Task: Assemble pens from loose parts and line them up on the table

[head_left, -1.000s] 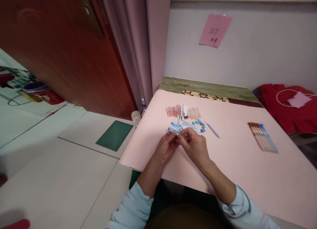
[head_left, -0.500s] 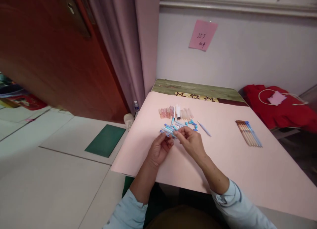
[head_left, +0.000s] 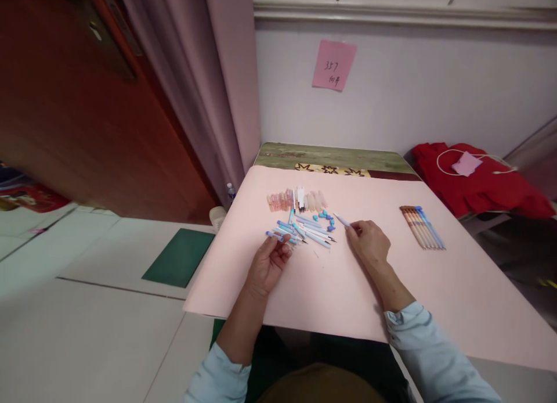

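Observation:
My left hand [head_left: 267, 265] rests on the pink sheet [head_left: 348, 287] with its fingers closed on a light blue pen part [head_left: 275, 236]. My right hand [head_left: 369, 242] lies further right, fingertips pinched on a slim light blue pen [head_left: 342, 220] that lies on the sheet. Between the hands sits a loose pile of blue pen barrels, refills and caps [head_left: 307, 227]. Behind the pile is a row of small pinkish pieces with a white one among them [head_left: 297, 200].
A neat row of several brown and blue pens [head_left: 422, 226] lies at the right of the sheet. Red cloth with a pink note [head_left: 478, 179] sits beyond the table's right side. A green mat [head_left: 180, 256] lies on the floor at left, beside a wooden door and curtain.
My hands were together over the pile; the right hand has moved right to the slim pen. The left hand stays by the pile. The view has shifted, so everything sits further left.

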A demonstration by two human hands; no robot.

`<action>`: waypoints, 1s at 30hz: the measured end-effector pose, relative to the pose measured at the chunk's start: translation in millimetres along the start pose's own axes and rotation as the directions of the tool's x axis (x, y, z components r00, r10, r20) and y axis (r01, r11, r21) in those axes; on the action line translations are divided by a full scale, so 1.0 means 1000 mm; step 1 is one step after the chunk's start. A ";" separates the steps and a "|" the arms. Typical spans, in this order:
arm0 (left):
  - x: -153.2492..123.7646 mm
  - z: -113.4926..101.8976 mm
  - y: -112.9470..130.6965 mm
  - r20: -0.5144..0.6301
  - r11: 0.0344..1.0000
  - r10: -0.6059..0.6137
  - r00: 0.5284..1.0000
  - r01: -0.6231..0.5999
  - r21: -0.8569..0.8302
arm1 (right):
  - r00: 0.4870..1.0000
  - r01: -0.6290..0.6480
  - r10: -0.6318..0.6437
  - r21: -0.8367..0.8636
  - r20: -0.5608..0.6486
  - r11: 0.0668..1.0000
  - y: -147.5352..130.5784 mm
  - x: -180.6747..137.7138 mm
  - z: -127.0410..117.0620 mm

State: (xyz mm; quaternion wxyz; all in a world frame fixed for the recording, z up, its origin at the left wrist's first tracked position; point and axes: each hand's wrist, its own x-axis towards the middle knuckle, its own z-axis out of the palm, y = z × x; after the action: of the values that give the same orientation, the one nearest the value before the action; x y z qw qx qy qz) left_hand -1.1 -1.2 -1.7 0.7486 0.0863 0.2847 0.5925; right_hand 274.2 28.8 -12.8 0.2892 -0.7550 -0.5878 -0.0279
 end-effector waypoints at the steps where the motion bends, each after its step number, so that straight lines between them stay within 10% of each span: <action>1: 0.000 0.000 0.000 -0.006 1.000 0.003 1.000 -0.003 -0.001 | 1.000 -0.004 0.005 0.032 -0.017 0.999 -0.002 -0.001 -0.001; 11: 0.001 -0.002 -0.007 -0.013 0.999 0.046 0.999 -0.045 0.021 | 0.963 0.266 -0.246 0.530 -0.110 0.805 -0.065 -0.047 -0.022; 30: -0.008 0.010 -0.012 0.030 0.986 0.142 0.989 -0.144 0.080 | 0.816 0.569 -0.564 0.344 -0.123 0.747 -0.094 -0.054 -0.025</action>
State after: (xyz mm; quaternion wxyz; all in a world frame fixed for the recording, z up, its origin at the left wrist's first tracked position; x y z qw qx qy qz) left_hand 13.2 -10.1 3.0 0.7034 0.1445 0.2927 0.6314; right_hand 180.3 -17.0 25.2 0.4055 -0.4738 -0.7817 -0.0089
